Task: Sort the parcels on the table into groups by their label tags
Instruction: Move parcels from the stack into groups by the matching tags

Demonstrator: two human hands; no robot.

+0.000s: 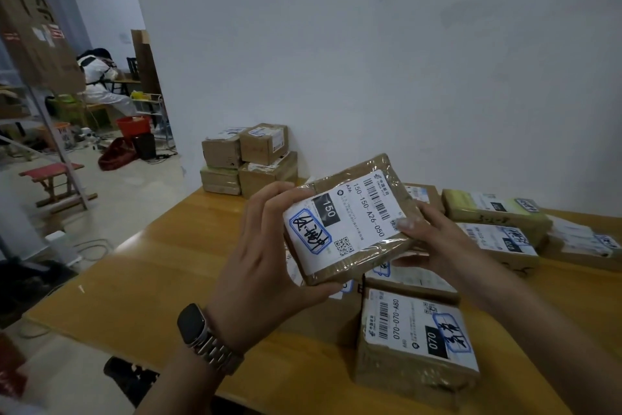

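Note:
A flat brown parcel (353, 219) wrapped in clear tape is held up above the wooden table (151, 266), its white label reading 150 facing me. My left hand (262, 263) grips its near left edge and my right hand (434, 239) grips its right edge. Below it lies a brown parcel labelled 070 (417, 337) near the table's front. Another parcel (414, 280) lies partly hidden under the held one. To the right, several labelled parcels (498, 229) lie side by side. At the table's far left corner several brown boxes (249, 158) are stacked against the wall.
A white wall runs behind the table. On the left the floor holds a red stool (50, 179), a red bucket (133, 125), cables and a seated person in white (101, 84). A large cardboard box (33, 34) looms at the upper left.

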